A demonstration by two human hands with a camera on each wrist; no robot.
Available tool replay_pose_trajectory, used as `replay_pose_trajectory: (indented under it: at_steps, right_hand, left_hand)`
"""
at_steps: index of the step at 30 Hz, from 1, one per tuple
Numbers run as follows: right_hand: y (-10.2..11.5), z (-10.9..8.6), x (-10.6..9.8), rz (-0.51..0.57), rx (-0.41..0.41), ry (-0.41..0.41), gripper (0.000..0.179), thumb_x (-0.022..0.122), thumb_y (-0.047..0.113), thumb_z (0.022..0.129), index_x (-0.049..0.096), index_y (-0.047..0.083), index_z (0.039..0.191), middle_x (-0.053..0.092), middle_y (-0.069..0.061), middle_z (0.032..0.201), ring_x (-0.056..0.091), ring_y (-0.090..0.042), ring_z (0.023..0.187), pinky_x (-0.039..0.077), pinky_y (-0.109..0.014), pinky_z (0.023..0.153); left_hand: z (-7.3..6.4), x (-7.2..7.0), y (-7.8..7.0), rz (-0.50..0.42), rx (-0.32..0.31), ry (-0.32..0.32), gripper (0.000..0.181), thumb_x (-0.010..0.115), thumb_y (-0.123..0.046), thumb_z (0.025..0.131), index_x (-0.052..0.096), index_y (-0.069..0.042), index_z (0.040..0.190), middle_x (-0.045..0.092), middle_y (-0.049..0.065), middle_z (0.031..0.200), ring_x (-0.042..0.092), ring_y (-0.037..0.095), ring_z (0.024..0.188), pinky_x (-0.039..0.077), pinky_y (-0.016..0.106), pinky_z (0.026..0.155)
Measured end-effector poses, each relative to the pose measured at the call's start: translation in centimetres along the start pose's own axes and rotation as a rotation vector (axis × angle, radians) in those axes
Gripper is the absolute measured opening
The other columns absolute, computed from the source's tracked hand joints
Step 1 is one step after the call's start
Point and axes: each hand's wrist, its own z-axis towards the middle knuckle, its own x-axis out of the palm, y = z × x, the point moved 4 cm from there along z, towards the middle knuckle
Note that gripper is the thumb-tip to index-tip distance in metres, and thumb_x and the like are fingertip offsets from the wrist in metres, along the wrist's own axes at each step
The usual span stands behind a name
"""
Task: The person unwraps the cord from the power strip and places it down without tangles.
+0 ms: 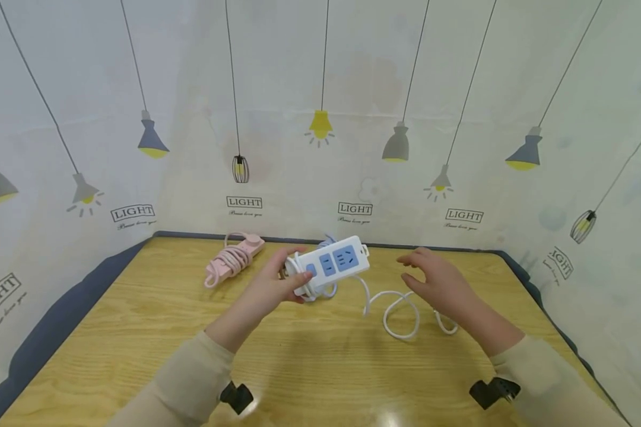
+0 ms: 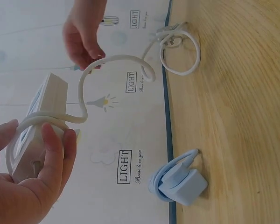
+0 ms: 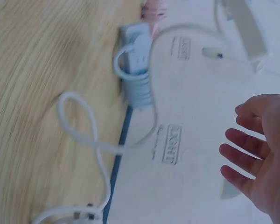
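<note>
Thumb and fingers (image 1: 299,280) of the left hand (image 1: 278,276) grasp a white power strip (image 1: 335,262) at its cord-wrapped end; from the head, this glossy oblong with blue socket panels tilts above the wooden desk (image 1: 139,338), toward the far edge. Its smooth, round white cord (image 1: 400,337) hangs off it and loops across the desk's right half. The right hand (image 1: 439,281) hovers apart, unloaded, thumb separated from the fingers, covering part of that cord. A pink power strip (image 1: 234,261), bound in thick coils of its own cord, lies near the far left corner, while a pale blue power strip (image 1: 327,241) at the far edge is mostly hidden behind the white one. Behind the desk, a creased backdrop (image 1: 278,107) carries printed lamps. From the left wrist, the fingertips press the wound cord against the strip's end; the free length bends in an S through the air, and a plug (image 2: 171,39) lies beside a round loop on the desk. From the right wrist, somewhat blurred, the right fingers are spread and softly bent around nothing, and the blue strip shows ribbed, tightly wound coils.
</note>
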Motion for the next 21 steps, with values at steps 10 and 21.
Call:
replay_pose_trajectory:
  at_steps: [10,21]
  right_hand:
    - [7.9,-0.7,-0.3,0.068,-0.477,-0.303,0.022,0.078,0.003,0.077,0.071,0.008,0.098,0.067,0.0,0.096,0.063,-0.018,0.088,0.053,-0.037,0.073]
    - [12.1,0.5,3.4,0.026,-0.511,-0.313,0.026,0.085,0.014,0.074,0.074,0.004,0.096,0.072,-0.004,0.096,0.068,-0.02,0.093,0.055,-0.034,0.078]
  left_hand:
    - [0.1,0.5,0.0,-0.062,-0.015,-0.058,0.05,0.06,0.0,0.094,0.04,-0.005,0.14,0.049,0.026,0.12,0.064,0.026,0.085,0.058,0.038,0.067]
    - [0.0,1.0,-0.5,-0.113,-0.017,-0.078,0.048,0.057,-0.003,0.098,0.038,-0.001,0.142,0.052,0.024,0.119,0.063,0.021,0.08,0.057,0.038,0.069]
